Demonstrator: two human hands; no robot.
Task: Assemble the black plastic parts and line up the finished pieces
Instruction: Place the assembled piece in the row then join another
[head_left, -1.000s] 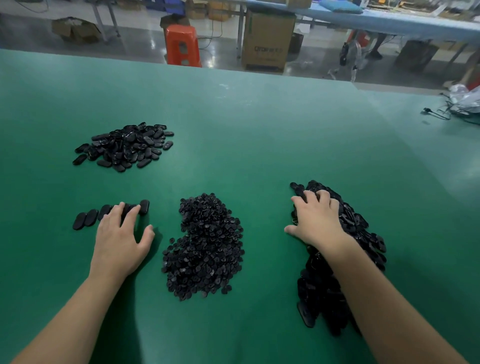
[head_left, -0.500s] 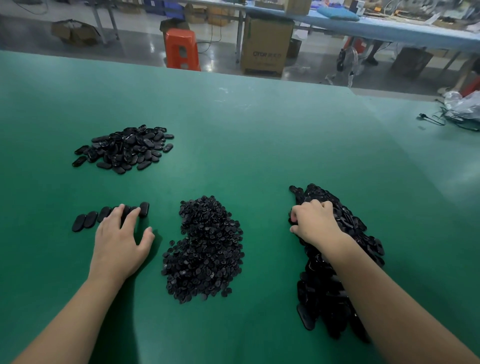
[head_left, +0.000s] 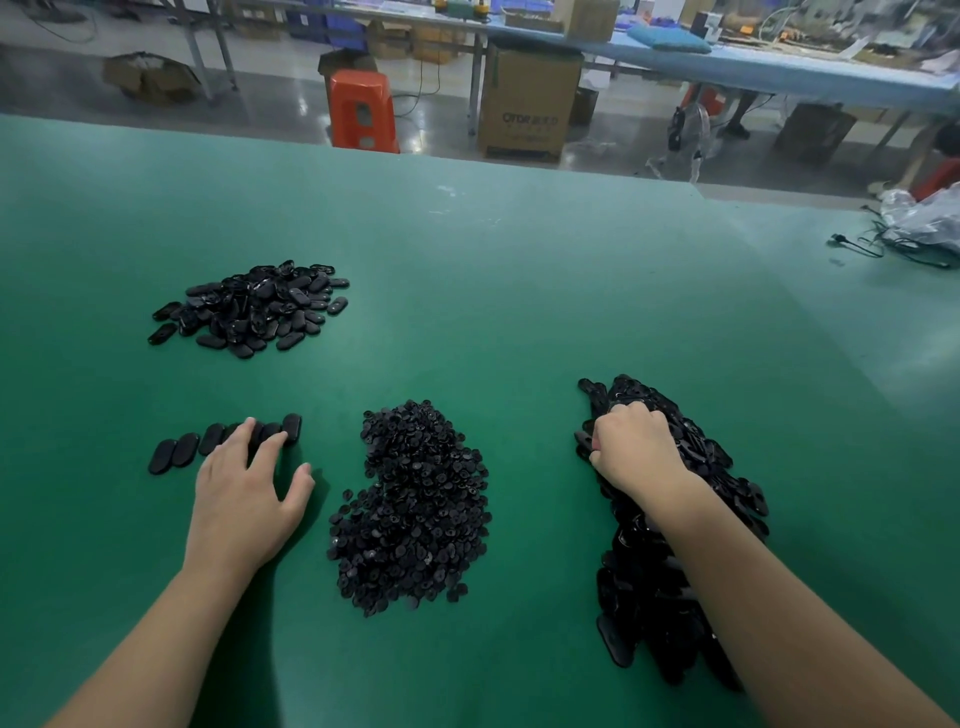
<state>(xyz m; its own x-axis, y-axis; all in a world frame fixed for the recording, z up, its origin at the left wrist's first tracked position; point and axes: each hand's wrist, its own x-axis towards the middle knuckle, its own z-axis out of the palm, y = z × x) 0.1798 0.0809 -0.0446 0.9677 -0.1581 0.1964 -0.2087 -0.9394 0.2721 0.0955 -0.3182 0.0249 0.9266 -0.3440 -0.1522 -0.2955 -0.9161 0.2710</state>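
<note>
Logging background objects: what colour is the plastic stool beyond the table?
Orange-red, the stool on the floor past the table's far edge; head view, the only one.

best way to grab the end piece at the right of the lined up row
Pinch the end piece across its narrow width, on the two long sides, coming from above. It lies flat on the table, so only the edges offer a hold. Its right side is free; its left side sits by the left hand's fingers.
</note>
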